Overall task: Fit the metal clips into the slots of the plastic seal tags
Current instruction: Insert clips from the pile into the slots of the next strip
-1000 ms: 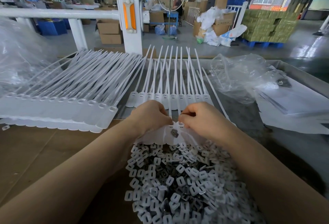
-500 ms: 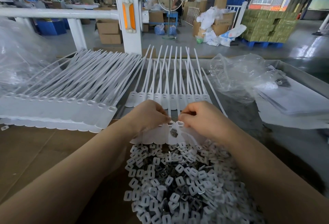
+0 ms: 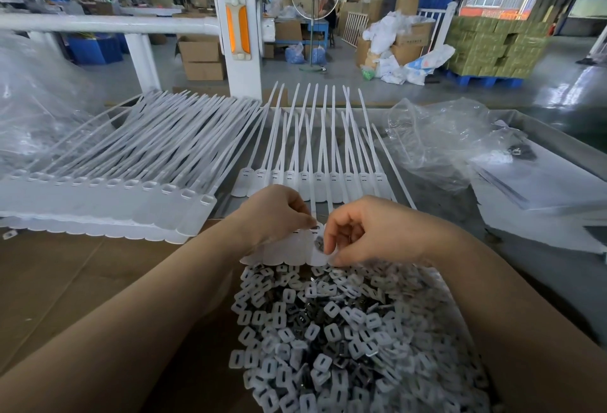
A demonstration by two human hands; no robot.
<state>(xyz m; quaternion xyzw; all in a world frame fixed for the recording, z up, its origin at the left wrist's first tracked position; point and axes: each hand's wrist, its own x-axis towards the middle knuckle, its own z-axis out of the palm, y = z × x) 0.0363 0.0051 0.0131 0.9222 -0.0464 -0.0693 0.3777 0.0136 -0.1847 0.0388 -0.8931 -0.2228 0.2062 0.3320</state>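
A small fan of white plastic seal tags (image 3: 289, 250) lies in front of me, heads toward me and tails pointing away. My left hand (image 3: 276, 212) pinches the tags near their slots. My right hand (image 3: 364, 232) curls over the rightmost tag head and pinches a small grey metal clip (image 3: 318, 242) against it. Below both hands spreads a heap of metal clips in white plastic frames (image 3: 345, 337). A row of tags (image 3: 315, 179) lies flat beyond my hands.
A large stack of white tags (image 3: 108, 189) fills the left on brown cardboard (image 3: 65, 281). Crumpled clear plastic bags (image 3: 440, 140) and white sheets (image 3: 542, 202) lie to the right. A white railing post (image 3: 237, 38) stands behind the table.
My right hand has dropped from the tag slots down onto the rightmost tag head, over the metal clip. The left hand keeps its pinch on the tags.
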